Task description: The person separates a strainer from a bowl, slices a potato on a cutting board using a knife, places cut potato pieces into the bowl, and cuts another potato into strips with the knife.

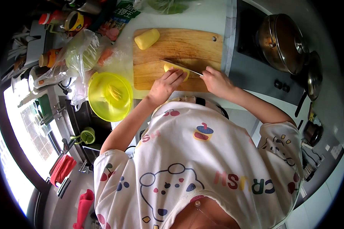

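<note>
On the wooden cutting board (pixel 195 44), my left hand (pixel 165 87) presses its fingers down on a peeled potato piece (pixel 172 67). My right hand (pixel 218 82) is closed round the handle of a knife (pixel 191 70). The blade runs along the far side of that potato, right by my left fingertips; whether it has cut in, I cannot tell. A second peeled potato (pixel 146 39) lies at the board's far left corner. Left of the board stands a yellow-green bowl (pixel 99 108) with some pale yellow strips (pixel 114 92) inside.
To the right, a lidded pot (pixel 281 44) sits on the dark stove (pixel 252 76). Plastic bags (pixel 82 53) with produce, jars and a green packet (pixel 120 19) crowd the left and far left. Below the bowl, a green cup (pixel 88 136) is by the sink.
</note>
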A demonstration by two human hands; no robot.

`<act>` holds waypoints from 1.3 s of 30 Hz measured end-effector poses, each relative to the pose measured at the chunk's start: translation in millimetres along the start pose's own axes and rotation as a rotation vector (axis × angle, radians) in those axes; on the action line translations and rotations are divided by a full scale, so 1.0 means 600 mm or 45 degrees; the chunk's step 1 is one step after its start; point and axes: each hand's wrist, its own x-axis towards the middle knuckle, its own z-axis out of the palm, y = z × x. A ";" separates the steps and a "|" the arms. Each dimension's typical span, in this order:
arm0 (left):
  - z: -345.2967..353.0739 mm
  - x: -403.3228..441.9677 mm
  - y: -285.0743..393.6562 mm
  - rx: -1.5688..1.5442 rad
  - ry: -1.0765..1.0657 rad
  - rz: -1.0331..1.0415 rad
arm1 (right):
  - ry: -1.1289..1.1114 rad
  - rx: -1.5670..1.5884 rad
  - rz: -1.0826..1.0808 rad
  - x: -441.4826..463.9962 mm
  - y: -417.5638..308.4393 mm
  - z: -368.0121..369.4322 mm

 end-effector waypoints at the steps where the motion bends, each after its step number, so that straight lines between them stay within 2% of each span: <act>1: -0.003 0.003 0.001 0.034 0.023 0.019 | 0.008 0.000 -0.012 0.001 0.002 0.000; 5: -0.005 0.005 0.003 0.189 0.081 0.057 | 0.032 0.007 -0.015 -0.005 -0.013 -0.014; 17: -0.010 0.006 0.014 0.161 0.088 -0.001 | 0.045 -0.070 -0.013 -0.035 -0.060 -0.059; 39: -0.008 0.003 0.018 0.147 0.048 -0.058 | -0.045 -0.138 0.034 -0.049 -0.054 -0.063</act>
